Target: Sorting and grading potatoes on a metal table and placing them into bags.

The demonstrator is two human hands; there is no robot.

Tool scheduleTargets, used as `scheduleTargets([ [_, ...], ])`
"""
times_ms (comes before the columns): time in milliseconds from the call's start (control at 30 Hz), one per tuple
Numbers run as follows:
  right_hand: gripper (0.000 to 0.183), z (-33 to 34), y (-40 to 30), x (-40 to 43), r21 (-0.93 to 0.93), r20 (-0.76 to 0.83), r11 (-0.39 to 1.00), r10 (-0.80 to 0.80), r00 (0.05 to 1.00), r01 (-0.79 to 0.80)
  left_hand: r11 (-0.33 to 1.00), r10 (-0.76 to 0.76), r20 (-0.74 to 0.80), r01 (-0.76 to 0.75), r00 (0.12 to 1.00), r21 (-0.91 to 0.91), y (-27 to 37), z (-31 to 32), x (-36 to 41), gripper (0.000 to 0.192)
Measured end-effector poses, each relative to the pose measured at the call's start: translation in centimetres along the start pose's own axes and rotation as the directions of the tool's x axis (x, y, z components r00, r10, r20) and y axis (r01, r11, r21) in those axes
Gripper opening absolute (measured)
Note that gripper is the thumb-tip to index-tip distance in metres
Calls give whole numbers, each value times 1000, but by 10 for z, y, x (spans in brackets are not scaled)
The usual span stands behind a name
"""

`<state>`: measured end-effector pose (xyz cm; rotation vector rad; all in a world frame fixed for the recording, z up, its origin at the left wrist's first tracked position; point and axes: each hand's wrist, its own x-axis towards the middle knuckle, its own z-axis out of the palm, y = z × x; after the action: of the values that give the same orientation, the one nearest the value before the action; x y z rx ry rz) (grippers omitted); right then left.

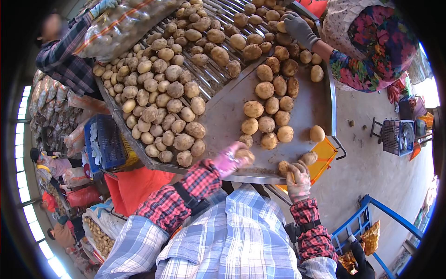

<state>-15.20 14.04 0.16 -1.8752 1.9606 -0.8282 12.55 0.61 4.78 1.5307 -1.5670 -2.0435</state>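
My left hand (232, 159), in a pink glove, holds a potato (245, 156) over the near edge of the metal sorting table (223, 129). My right hand (298, 179), in a soiled pale glove, is at the table's near right corner, its fingers on a small potato; a part of that potato (283, 167) shows beside them. Another potato (309, 158) lies just beyond those fingers. Loose potatoes (266, 124) lie in a band on the flat metal ahead, and one potato (317, 133) sits apart at the right. A large heap of potatoes (167, 104) covers the left side.
Metal bars (205, 78) form the table's far part. A gloved co-worker's hand (300, 29) touches potatoes at far right; another person holds a full mesh sack (122, 29) at far left. A yellow sack (322, 157) hangs by the right corner, a red one (136, 188) at near left. Blue crate (104, 143) stands left.
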Motion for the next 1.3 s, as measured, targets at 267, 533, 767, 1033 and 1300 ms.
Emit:
scheduleTargets([
  [267,62,-4,25,-19,802,578,-264,572,582,-536,831,397,302,-479,867,282,27,124,33,71],
  [533,42,-9,116,-35,564,234,297,837,494,-771,758,463,-461,-69,757,649,40,-5,46,62],
  [767,47,14,-15,143,13,54,1000,3,999,-4,735,182,-260,45,948,677,-10,48,77,43],
  [1033,52,85,-71,206,-239,495,886,-241,835,397,994,106,-130,-110,986,-25,-18,3,29,28],
  [1300,37,121,-171,189,2,450,769,-572,686,640,481,-65,-328,-258,943,-838,-106,-46,-89,13],
])
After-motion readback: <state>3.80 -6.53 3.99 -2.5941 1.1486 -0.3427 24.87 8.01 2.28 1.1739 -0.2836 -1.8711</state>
